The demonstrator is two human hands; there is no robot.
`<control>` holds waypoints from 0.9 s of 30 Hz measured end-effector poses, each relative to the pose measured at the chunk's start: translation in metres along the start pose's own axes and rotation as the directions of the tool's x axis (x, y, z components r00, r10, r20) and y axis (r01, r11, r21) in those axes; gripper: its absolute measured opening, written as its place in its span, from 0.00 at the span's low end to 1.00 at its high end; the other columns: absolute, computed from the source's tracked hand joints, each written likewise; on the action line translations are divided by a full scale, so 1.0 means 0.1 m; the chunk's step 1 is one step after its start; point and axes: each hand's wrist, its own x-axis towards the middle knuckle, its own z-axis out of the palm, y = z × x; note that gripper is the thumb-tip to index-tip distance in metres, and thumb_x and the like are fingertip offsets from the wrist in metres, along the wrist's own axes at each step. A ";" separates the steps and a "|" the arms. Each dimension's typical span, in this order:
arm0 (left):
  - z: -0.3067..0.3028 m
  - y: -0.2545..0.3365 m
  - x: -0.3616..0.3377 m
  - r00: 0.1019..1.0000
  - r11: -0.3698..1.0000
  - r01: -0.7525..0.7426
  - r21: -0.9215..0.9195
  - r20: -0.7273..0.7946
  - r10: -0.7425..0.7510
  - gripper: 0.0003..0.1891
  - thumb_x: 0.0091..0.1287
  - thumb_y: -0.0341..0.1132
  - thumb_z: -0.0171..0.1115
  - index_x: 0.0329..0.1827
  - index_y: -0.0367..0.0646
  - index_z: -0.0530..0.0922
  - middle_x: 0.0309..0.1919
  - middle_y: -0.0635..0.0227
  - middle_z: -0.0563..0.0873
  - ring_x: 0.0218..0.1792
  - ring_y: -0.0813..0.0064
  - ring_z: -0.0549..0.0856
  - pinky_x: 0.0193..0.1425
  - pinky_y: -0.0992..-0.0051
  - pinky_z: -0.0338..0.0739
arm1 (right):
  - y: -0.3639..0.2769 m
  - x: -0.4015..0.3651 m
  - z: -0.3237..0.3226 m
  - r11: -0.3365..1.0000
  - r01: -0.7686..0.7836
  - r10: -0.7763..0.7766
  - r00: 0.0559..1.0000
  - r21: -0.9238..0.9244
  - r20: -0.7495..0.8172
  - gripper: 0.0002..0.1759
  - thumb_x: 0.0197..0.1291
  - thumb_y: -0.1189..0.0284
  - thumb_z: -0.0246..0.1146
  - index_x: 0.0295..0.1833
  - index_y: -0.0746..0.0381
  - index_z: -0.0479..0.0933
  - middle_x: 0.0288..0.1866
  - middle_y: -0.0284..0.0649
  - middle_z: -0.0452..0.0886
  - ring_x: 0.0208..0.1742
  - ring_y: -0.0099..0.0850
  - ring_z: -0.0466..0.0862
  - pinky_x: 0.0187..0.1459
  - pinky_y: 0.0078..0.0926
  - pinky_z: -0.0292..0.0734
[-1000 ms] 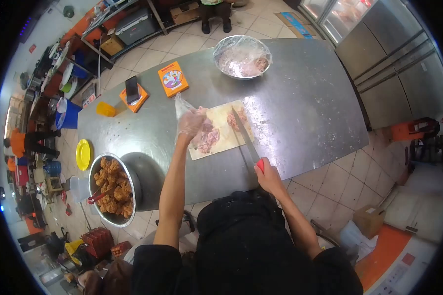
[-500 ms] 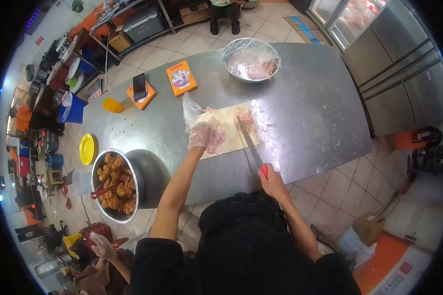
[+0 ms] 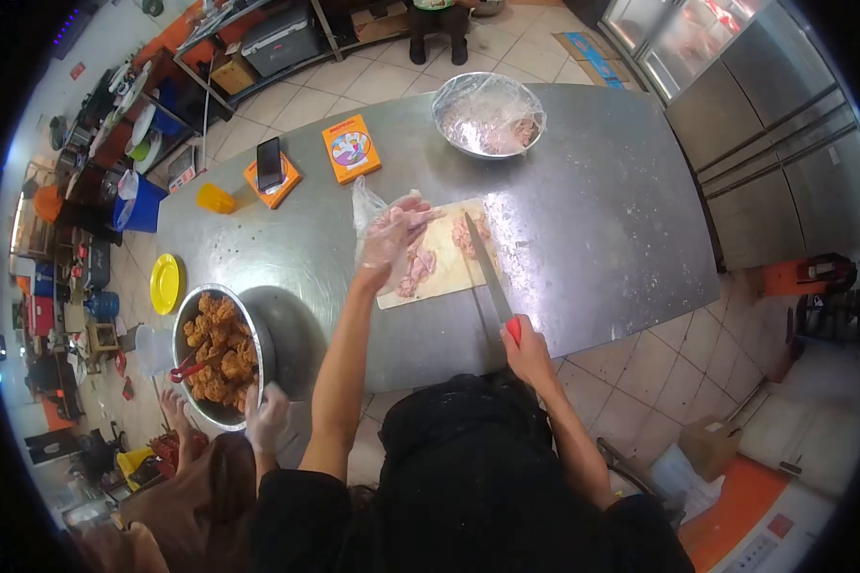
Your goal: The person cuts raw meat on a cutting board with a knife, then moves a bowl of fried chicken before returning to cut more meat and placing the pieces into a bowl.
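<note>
My left hand [image 3: 389,239], in a clear plastic glove, is closed on pink raw meat [image 3: 413,212] above the left part of a white cutting board [image 3: 449,277]. More raw meat [image 3: 417,271] lies on the board below that hand. My right hand [image 3: 527,349] grips the red handle of a long knife [image 3: 488,272]. The blade points up and left, its tip at a pile of chopped meat [image 3: 468,237] on the board's right part. A clear plastic bag [image 3: 365,205] lies at the board's upper left corner.
Behind the board stands a film-covered metal bowl [image 3: 488,115]. Orange boxes [image 3: 351,150], a phone [image 3: 269,163], a yellow cup [image 3: 216,199] and a yellow plate [image 3: 166,284] are at the left. A co-worker's gloved hand [image 3: 268,416] touches a bowl of fried pieces [image 3: 222,353].
My left hand has lifted meat and moved up and slightly left. The knife blade has shifted slightly. The co-worker has come closer, with both hands now at the bowl of fried pieces.
</note>
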 end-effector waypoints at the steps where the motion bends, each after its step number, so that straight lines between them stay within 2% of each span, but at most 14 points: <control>1: 0.02 -0.16 0.01 0.997 0.997 -0.072 -0.021 -0.038 0.071 0.20 0.78 0.42 0.60 0.65 0.37 0.78 0.50 0.54 0.89 0.49 0.62 0.90 0.57 0.67 0.85 | -0.02 0.00 0.01 0.999 0.030 -0.029 0.999 0.018 -0.035 0.22 0.73 0.62 0.60 0.63 0.65 0.69 0.41 0.67 0.84 0.46 0.69 0.82 0.47 0.61 0.76; 2: -0.03 -0.44 0.05 0.997 0.997 -0.071 -0.022 -0.044 0.070 0.20 0.78 0.42 0.60 0.65 0.37 0.78 0.50 0.54 0.89 0.49 0.62 0.90 0.57 0.67 0.85 | -0.04 0.00 0.02 0.998 0.060 -0.058 0.996 0.036 -0.071 0.22 0.73 0.62 0.60 0.63 0.65 0.69 0.40 0.67 0.84 0.45 0.69 0.83 0.46 0.61 0.76; 3: -0.12 -0.78 0.10 0.986 0.783 0.108 0.613 -0.165 -0.006 0.18 0.74 0.41 0.63 0.61 0.40 0.81 0.48 0.53 0.90 0.50 0.60 0.90 0.59 0.66 0.83 | -0.05 0.01 0.04 0.998 0.062 -0.059 0.996 0.033 -0.066 0.22 0.73 0.62 0.60 0.63 0.65 0.69 0.40 0.67 0.84 0.45 0.69 0.83 0.46 0.61 0.76; 4: -0.18 -0.99 0.13 0.953 0.199 0.296 0.934 -0.304 0.011 0.17 0.70 0.41 0.66 0.57 0.43 0.84 0.47 0.52 0.90 0.52 0.58 0.89 0.60 0.64 0.82 | -0.06 0.02 0.06 0.999 0.042 -0.041 0.997 0.005 -0.070 0.21 0.73 0.62 0.60 0.63 0.65 0.69 0.40 0.66 0.84 0.44 0.69 0.83 0.45 0.61 0.76; 8: -0.25 -1.30 -0.09 0.964 0.367 0.231 0.901 -0.161 -0.213 0.29 0.64 0.40 0.66 0.67 0.37 0.76 0.58 0.41 0.83 0.59 0.36 0.82 0.66 0.46 0.73 | -0.05 0.13 0.20 0.996 0.039 -0.043 0.997 -0.078 -0.058 0.20 0.74 0.63 0.59 0.62 0.63 0.69 0.39 0.67 0.84 0.44 0.68 0.83 0.44 0.61 0.76; 10: -0.25 -1.59 -0.14 0.900 0.083 -0.064 0.994 0.021 0.436 0.09 0.60 0.39 0.67 0.39 0.46 0.88 0.46 0.54 0.90 0.47 0.52 0.87 0.54 0.55 0.79 | -0.12 0.20 0.26 0.995 0.047 -0.050 0.998 -0.083 -0.040 0.19 0.74 0.62 0.59 0.61 0.62 0.69 0.38 0.65 0.84 0.43 0.68 0.83 0.44 0.62 0.76; 15: -0.02 -1.35 -0.17 0.861 -0.270 0.084 0.959 0.066 0.504 0.15 0.58 0.40 0.65 0.44 0.43 0.86 0.54 0.54 0.86 0.49 0.52 0.84 0.52 0.51 0.74 | -0.10 0.36 0.41 0.984 0.076 -0.071 0.997 -0.161 0.036 0.18 0.73 0.61 0.59 0.59 0.61 0.70 0.39 0.63 0.85 0.43 0.66 0.84 0.45 0.61 0.76; 17: 0.16 -1.17 -0.17 0.813 -0.025 0.254 0.967 -0.199 0.547 0.20 0.60 0.41 0.63 0.53 0.42 0.83 0.51 0.52 0.86 0.50 0.55 0.84 0.50 0.50 0.73 | -0.09 0.36 0.39 0.994 0.066 -0.063 0.997 -0.081 0.039 0.18 0.74 0.60 0.59 0.59 0.60 0.70 0.40 0.62 0.85 0.44 0.65 0.84 0.45 0.61 0.76; 18: 0.18 -1.01 -0.26 0.676 -0.223 0.228 0.948 0.010 0.737 0.22 0.61 0.42 0.61 0.57 0.43 0.81 0.47 0.53 0.87 0.45 0.54 0.85 0.48 0.54 0.75 | -0.12 0.34 0.39 0.994 0.085 -0.085 0.996 -0.069 0.013 0.16 0.74 0.61 0.59 0.57 0.60 0.71 0.39 0.61 0.85 0.43 0.65 0.84 0.44 0.60 0.76; 19: 0.26 -0.88 -0.32 0.777 -0.171 0.285 0.943 -0.123 0.618 0.21 0.64 0.43 0.60 0.56 0.40 0.83 0.44 0.52 0.88 0.44 0.53 0.87 0.51 0.56 0.79 | -0.12 0.30 0.33 0.996 0.088 -0.088 0.996 -0.013 0.010 0.15 0.74 0.62 0.60 0.56 0.61 0.73 0.38 0.61 0.85 0.43 0.65 0.84 0.43 0.58 0.76; 21: 0.00 -1.78 -0.14 0.916 0.063 0.190 0.980 -0.200 0.347 0.18 0.64 0.42 0.60 0.48 0.39 0.86 0.41 0.51 0.89 0.44 0.53 0.89 0.53 0.56 0.82 | -0.17 0.24 0.24 0.997 0.073 -0.073 0.997 -0.015 0.000 0.15 0.74 0.65 0.58 0.58 0.63 0.73 0.38 0.61 0.85 0.44 0.63 0.85 0.44 0.54 0.77; 23: 0.18 -1.34 -0.26 0.980 0.065 0.136 0.989 -0.144 0.136 0.15 0.64 0.40 0.60 0.42 0.38 0.88 0.36 0.51 0.90 0.45 0.54 0.90 0.51 0.55 0.82 | -0.08 0.22 0.23 0.996 0.088 -0.088 0.996 -0.022 -0.005 0.15 0.74 0.65 0.59 0.58 0.64 0.73 0.39 0.61 0.85 0.44 0.63 0.85 0.45 0.53 0.77; 26: -0.01 -1.77 -0.07 0.970 0.041 0.052 0.998 -0.060 0.236 0.13 0.65 0.37 0.59 0.40 0.38 0.88 0.35 0.52 0.90 0.42 0.55 0.90 0.47 0.56 0.83 | 0.04 0.19 0.14 0.996 0.084 -0.085 0.996 -0.035 -0.029 0.16 0.74 0.65 0.59 0.58 0.66 0.73 0.41 0.60 0.84 0.45 0.59 0.85 0.47 0.49 0.77; 27: 0.11 -1.85 0.06 0.941 0.076 0.234 0.969 -0.245 0.235 0.14 0.67 0.37 0.57 0.40 0.37 0.88 0.36 0.52 0.91 0.41 0.55 0.91 0.46 0.57 0.84 | 0.07 0.17 0.12 0.997 0.071 -0.072 0.997 -0.039 -0.024 0.17 0.74 0.64 0.59 0.58 0.66 0.73 0.43 0.60 0.84 0.45 0.57 0.85 0.48 0.47 0.77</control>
